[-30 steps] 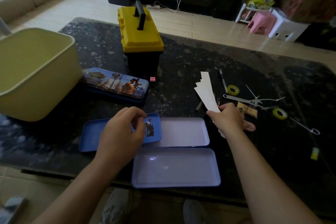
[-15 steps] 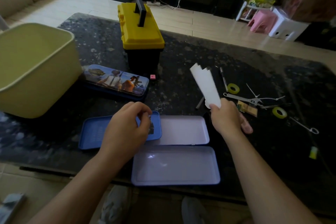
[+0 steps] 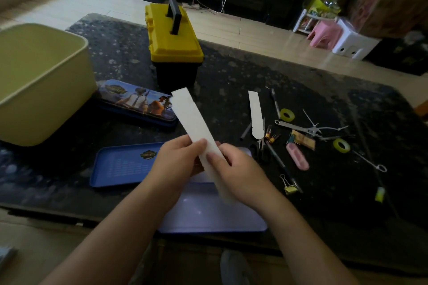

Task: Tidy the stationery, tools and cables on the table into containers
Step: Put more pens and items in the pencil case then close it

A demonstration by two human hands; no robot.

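Left grip (image 3: pixel 178 163) and right grip (image 3: pixel 240 174) both pinched the paper strips (image 3: pixel 191 115), thumbs on top, tilted above the open tin (image 3: pixel 208 215) on the bench (image 3: pixel 254 76).

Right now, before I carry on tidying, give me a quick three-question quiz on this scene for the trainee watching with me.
1. True or false: the lid of the yellow toolbox is shut.
2. Which thing do the left hand and the right hand grip together? A, a wrench; B, the white paper strips; C, a binder clip.
3. How many yellow tape rolls lie on the table?
Key: 1 true; 2 B; 3 two.
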